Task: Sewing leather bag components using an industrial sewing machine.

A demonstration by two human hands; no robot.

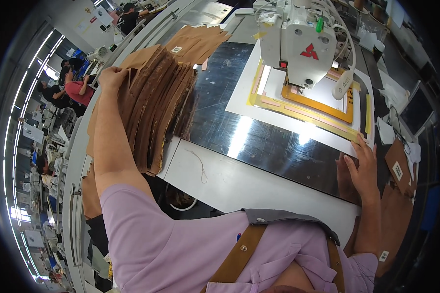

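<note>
At the left, my left hand pinches the edge of a brown leather piece on the outer side of a thick stack of leather pieces. The stack's dark, rough edges face the metal plate. My right hand is open at the right, its fingertips at the near corner of a yellow-edged sewing template on a white sheet. An orange clamp frame rests on the template, beneath the head of a white sewing machine. What lies under my right fingertips is hidden.
A shiny metal plate spans the middle, with a white table edge nearer me and a loose thread on it. More brown pieces lie beyond the stack. Brown panels and a dark screen stand right. Other people work far left.
</note>
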